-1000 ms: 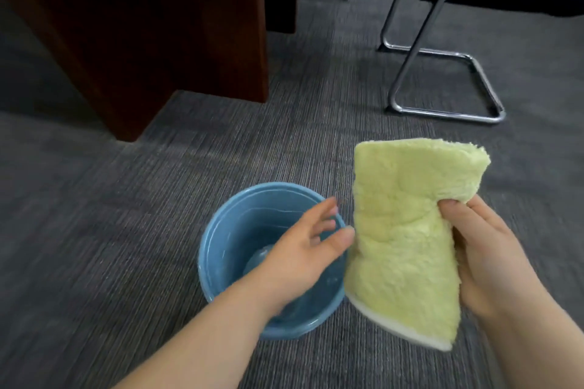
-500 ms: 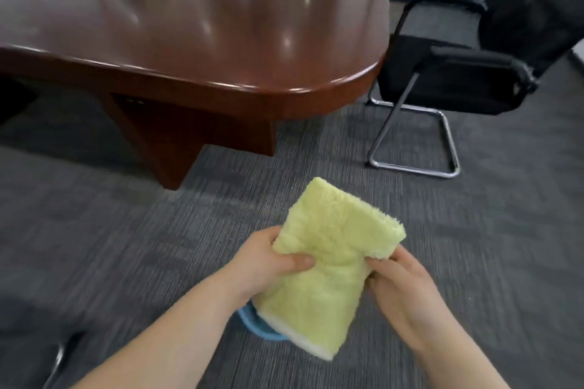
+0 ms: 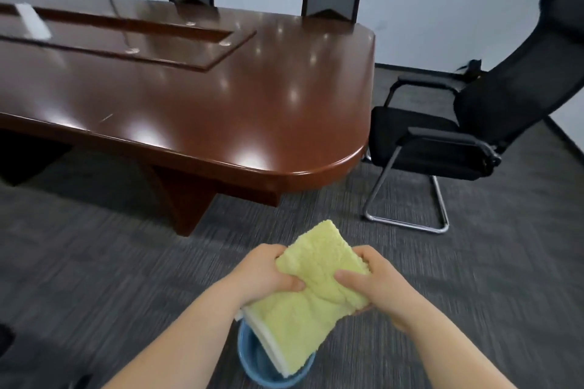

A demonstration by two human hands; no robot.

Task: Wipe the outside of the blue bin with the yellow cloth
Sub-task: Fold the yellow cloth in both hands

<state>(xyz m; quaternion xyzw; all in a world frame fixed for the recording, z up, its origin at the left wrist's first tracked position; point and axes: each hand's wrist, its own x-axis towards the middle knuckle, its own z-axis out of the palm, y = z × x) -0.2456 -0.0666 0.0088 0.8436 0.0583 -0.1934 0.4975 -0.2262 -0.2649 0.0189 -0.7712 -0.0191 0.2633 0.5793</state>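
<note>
**Cloth bunched in both hands over the bin, wiping not yet begun**

At the far left, a glossy brown conference table [image 3: 189,98] fills the background and carries nothing used in the task. The work is set lower and nearer, over the grey carpet [image 3: 94,278].

The left hand [image 3: 268,275] grips the left edge of the yellow cloth [image 3: 309,309]. Its thumb presses across the front and its fingers are curled round behind. This looks like a hold for folding or gathering the cloth into a pad that fits the palm, not a wiping hold.

The cloth is thick and fluffy, pale yellow with a white backing showing along its lower left edge. It is doubled over and creased between the two thumbs, and its lower end hangs over the bin's opening.

The blue bin [image 3: 249,357] stands on the carpet at the near edge of the view, directly below the hands. It is round and smooth, and its opening faces up. Only part of its rim and inside shows, because the cloth covers the rest. Its outside wall is barely visible, so I cannot tell how clean it is.

The right hand [image 3: 376,284] clenches the cloth's right edge in the same way, thumb in front and fingers wrapped behind. With both hands on the cloth, neither steadies the bin.

At the far right, a black office chair [image 3: 442,142] stands well apart.
</note>
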